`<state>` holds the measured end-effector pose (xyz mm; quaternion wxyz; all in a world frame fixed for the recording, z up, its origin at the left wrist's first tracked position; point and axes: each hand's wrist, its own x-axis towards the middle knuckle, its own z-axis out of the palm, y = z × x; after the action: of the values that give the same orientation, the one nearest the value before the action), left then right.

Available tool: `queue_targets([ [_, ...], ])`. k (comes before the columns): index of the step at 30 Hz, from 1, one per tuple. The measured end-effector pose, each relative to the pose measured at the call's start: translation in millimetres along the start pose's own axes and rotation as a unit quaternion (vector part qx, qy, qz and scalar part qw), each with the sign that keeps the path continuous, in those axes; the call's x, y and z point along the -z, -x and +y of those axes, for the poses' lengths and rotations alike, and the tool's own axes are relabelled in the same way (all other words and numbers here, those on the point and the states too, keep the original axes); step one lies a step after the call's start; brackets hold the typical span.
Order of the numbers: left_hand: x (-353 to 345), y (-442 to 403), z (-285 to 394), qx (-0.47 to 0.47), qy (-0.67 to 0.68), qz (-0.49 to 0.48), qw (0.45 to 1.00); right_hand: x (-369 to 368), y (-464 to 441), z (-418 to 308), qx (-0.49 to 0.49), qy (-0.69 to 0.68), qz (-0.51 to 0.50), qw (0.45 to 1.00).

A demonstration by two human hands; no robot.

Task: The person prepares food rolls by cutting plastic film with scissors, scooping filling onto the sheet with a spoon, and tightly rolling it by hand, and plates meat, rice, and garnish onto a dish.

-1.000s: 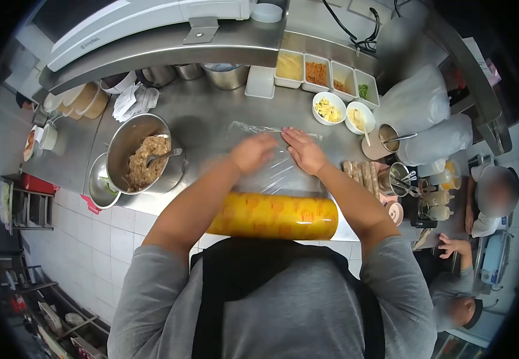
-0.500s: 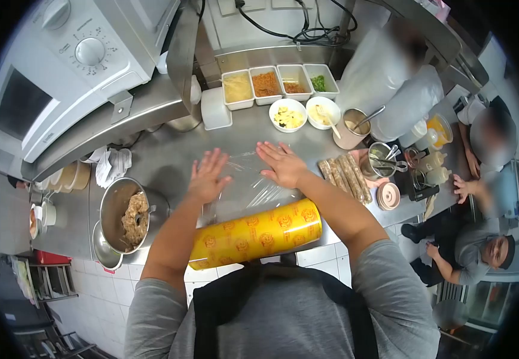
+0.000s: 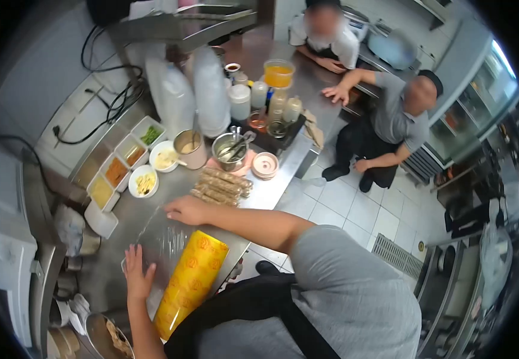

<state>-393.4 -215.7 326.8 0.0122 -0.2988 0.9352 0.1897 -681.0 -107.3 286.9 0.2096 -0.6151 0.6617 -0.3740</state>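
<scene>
Clear plastic film (image 3: 172,239) lies over the steel counter, joined to a yellow roll with red print (image 3: 192,278) near the counter's front edge. My left hand (image 3: 138,274) rests on the film's left side with its fingers spread. At the film's far right corner lies my right hand (image 3: 186,210), palm down, fingers extended and holding nothing visible. Several wrapped brown rolls (image 3: 220,186) lie just beyond my right forearm.
Tubs of toppings (image 3: 116,172) and white bowls (image 3: 143,182) stand behind the film. A metal pot (image 3: 107,336) is at the lower left. Bottles (image 3: 276,107) stand farther back. Two people (image 3: 394,119) are beyond the counter's end.
The view has swung to the right, bringing the two people and the fridge into fuller view. Both hands stay spread at the film, after the left hand moved away from the right one.
</scene>
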Motion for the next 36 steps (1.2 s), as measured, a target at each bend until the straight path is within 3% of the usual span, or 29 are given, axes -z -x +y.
queue_targets([
  [1, 11.7, 18.0, 12.2, -0.042, 0.087, -0.003, 0.995, -3.7, 19.0, 6.2, 0.017, -0.06, 0.1, 0.993],
  [3, 31.0, 71.1, 49.2, -0.037, 0.022, -0.026, 0.999, 15.4, 69.1, -15.5, -0.112, -0.059, 0.026, 0.992],
  [4, 18.1, 93.2, 48.1, -0.039, -0.021, 0.057, 0.997, 20.4, 89.3, -24.4, -0.176, -0.06, -0.013, 0.982],
  [6, -4.9, 132.7, 42.4, -0.039, -0.108, 0.22, 0.969, 8.4, 120.4, -28.9, -0.161, -0.183, 0.087, 0.966],
  [7, -13.0, 137.3, 44.9, 0.04, -0.031, 0.279, 0.959, 3.1, 131.7, -30.3, -0.151, -0.245, 0.131, 0.949],
  [9, -44.9, 162.2, 44.2, 0.218, 0.11, 0.386, 0.889, -1.8, 139.7, -28.6, -0.2, -0.23, 0.164, 0.938],
  [11, -74.3, 180.5, 15.0, 0.322, 0.262, 0.381, 0.826, -13.3, 143.9, -29.6, -0.216, -0.249, 0.14, 0.933],
  [13, -79.5, 190.6, 28.5, 0.379, 0.421, 0.381, 0.731, -13.7, 149.9, -24.1, -0.194, -0.293, 0.096, 0.931],
  [15, -109.7, 204.9, -3.5, 0.429, 0.341, 0.367, 0.752, -2.4, 161.2, -27.7, -0.208, -0.319, 0.06, 0.923],
  [16, -111.6, 207.4, 7.1, 0.439, 0.374, 0.368, 0.729, 0.4, 171.1, -32.5, -0.185, -0.397, 0.069, 0.896],
  [19, -93.0, 213.3, 53.1, 0.365, 0.517, 0.351, 0.69, 7.7, 189.1, -43.9, -0.182, -0.438, 0.029, 0.88],
  [23, -80.3, 228.3, 84.1, 0.246, 0.574, 0.345, 0.701, 24.1, 214.6, -22.2, -0.197, -0.374, -0.088, 0.902],
  [26, -89.5, 235.2, 106.9, 0.215, 0.604, 0.382, 0.665, 30.8, 225.8, -50.8, -0.284, -0.475, -0.08, 0.829],
  [27, -104.6, 236.6, 106.3, 0.223, 0.595, 0.415, 0.651, 25.3, 230.5, -44.9, -0.29, -0.472, -0.086, 0.828],
  [30, -139.6, 238.0, 103.5, 0.282, 0.629, 0.391, 0.61, -2.5, 254.0, -6.0, -0.291, -0.459, -0.111, 0.832],
  [34, -169.8, 243.8, 101.9, 0.295, 0.608, 0.385, 0.629, -11.4, 266.2, 0.4, -0.257, -0.458, -0.122, 0.842],
  [36, -163.4, 237.9, 97.9, 0.346, 0.596, 0.338, 0.641, -10.3, 263.5, -2.2, -0.247, -0.454, -0.117, 0.848],
])
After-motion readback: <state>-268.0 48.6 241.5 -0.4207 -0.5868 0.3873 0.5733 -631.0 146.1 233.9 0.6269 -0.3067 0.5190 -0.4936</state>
